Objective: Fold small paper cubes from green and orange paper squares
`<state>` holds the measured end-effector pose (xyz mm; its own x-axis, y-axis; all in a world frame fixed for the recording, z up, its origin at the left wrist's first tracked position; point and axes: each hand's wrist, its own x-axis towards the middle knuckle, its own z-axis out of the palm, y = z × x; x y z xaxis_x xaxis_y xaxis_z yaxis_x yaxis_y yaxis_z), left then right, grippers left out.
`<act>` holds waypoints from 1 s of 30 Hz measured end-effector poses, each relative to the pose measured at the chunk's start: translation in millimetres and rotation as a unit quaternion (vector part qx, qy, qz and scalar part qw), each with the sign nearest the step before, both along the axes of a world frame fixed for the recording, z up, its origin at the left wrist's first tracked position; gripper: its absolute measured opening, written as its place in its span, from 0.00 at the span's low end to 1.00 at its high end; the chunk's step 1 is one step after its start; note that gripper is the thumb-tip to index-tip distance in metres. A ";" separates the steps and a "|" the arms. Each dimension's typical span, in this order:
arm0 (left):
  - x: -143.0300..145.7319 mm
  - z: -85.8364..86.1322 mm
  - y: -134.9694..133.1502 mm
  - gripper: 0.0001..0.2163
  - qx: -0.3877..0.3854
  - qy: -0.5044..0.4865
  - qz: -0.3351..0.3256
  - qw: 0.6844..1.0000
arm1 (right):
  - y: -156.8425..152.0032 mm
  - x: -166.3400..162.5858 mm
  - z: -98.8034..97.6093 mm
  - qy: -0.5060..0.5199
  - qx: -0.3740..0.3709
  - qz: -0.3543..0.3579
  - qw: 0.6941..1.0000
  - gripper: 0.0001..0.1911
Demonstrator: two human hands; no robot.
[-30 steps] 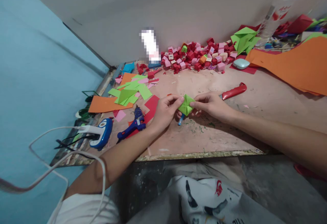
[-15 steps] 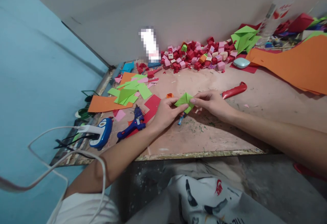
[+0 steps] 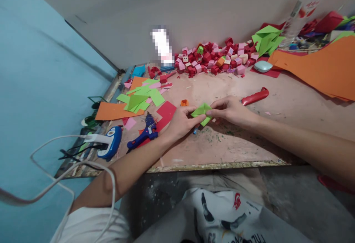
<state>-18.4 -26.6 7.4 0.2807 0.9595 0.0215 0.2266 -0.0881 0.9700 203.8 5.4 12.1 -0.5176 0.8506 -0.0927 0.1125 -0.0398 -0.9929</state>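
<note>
A small folded square of green paper (image 3: 203, 110), turned like a diamond with creases meeting at its middle, is held above the table between both hands. My left hand (image 3: 183, 122) pinches its left corner, thumb on top. At the right corner, my right hand (image 3: 230, 110) grips it between thumb and fingers. Just behind the paper lies a small orange paper piece (image 3: 184, 103). A small blue item (image 3: 195, 130) shows partly beneath it. The red-handled cutter (image 3: 255, 96) rests beyond my right hand.
A blue glue gun (image 3: 143, 134) and a power adapter (image 3: 111, 142) with cables are at left. Green paper strips (image 3: 138, 99) lie behind them. Small folded paper cubes (image 3: 213, 59) are heaped at the wall. Orange sheets (image 3: 318, 71) and a plastic bottle (image 3: 303, 14) stand right.
Both hands still hold the green paper, which has shifted very slightly right and down. My right thumb has moved a little on its surface. Everything else stays put.
</note>
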 end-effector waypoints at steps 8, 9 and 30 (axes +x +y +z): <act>2.1 -5.2 0.9 0.13 0.040 -0.036 0.029 0.998 | -0.7 1.7 8.9 0.001 -0.053 -0.002 0.999 0.13; 1.8 -6.6 1.8 0.13 0.037 -0.046 0.023 0.998 | -0.5 2.4 9.1 0.000 -0.062 0.010 0.998 0.13; 3.4 -0.6 1.7 0.18 -0.042 -0.126 -0.019 0.991 | 1.3 1.2 3.6 -0.021 -0.052 0.021 0.998 0.16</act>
